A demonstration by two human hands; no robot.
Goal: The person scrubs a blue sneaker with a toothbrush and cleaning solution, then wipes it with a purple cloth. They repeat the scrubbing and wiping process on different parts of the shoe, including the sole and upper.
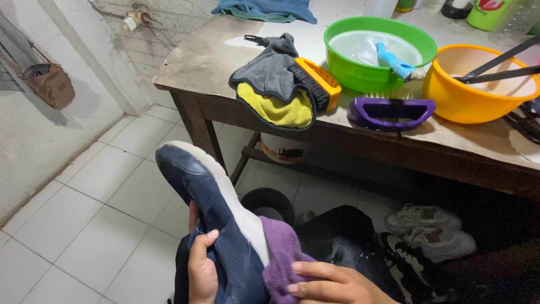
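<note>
My left hand [201, 264] grips a dark blue sneaker with a white sole [211, 197], held toe up in front of me at the lower middle. My right hand [337, 284] presses a purple cloth [281, 247] against the white sole near the heel. The lower part of the shoe is cut off by the frame's bottom edge.
A worn wooden table [197, 62] carries a grey-and-yellow cloth [275, 84], an orange brush [318, 81], a purple brush [391, 112], a green basin [379, 53] of water and an orange bowl [478, 84]. White sneakers [430, 225] and a black bucket [269, 204] sit underneath. A brown bag [50, 84] hangs at left.
</note>
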